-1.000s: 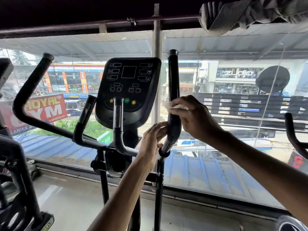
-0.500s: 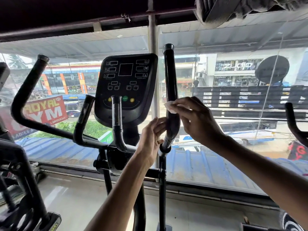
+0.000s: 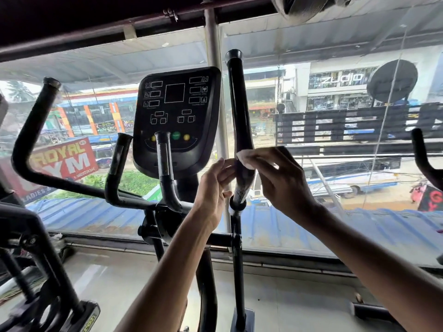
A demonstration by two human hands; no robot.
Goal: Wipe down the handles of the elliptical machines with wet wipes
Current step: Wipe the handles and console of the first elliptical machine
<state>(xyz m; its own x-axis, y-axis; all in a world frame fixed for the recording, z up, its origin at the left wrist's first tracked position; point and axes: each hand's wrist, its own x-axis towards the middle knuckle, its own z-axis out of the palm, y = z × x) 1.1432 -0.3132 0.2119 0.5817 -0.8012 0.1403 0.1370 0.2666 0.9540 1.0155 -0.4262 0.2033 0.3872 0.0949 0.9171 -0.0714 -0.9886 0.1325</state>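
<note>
Two bare hands work on one elliptical machine (image 3: 158,226) that faces a window (image 3: 335,116). The right hand (image 3: 282,180) pinches one white wet wipe (image 3: 244,158) between thumb and bent fingers (image 3: 262,161) and presses it against the tall black handle (image 3: 239,109), low on its grip. The left hand (image 3: 212,190) comes in from the other side of the same handle. Its fingers (image 3: 224,167) are loosely bent, with the tips touching the handle just left of the wipe. They are not wrapped round it and hold nothing. The machine shows four handles. The tall one passes between the two sets of fingers and rises well above them. Its twin, a long curved handle (image 3: 28,135), is far left of the left fingers. Two short handles (image 3: 164,164) stand between, the nearer one just left of the left fingers. One console (image 3: 177,111) sits up and left of the fingers, with three round buttons, one green between two yellow. One curved bar (image 3: 423,161) of a neighbouring machine shows far right of the right fingers, and part of another machine (image 3: 36,259) lies low and far left.
</note>
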